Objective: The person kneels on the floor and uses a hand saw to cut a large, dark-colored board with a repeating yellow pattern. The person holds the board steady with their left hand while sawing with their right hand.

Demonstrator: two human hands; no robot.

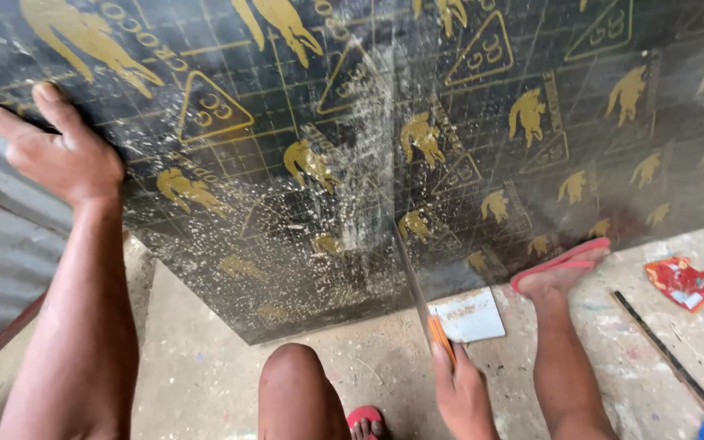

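Two hands busy: left hand (pixel 59 151) grips black board (pixel 417 138) edge, right hand (pixel 459 395) closed on handsaw (pixel 415 285), blade pointing up/away.

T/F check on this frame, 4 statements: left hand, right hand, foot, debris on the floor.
1. The left hand grips the edge of the black printed board. True.
2. The right hand is empty. False: it holds a handsaw with an orange handle, the blade in the board's cut.
3. A foot in a pink sandal presses against the board. True.
4. The red wrapper lies on top of the board. False: it lies on the concrete floor, right of the foot.
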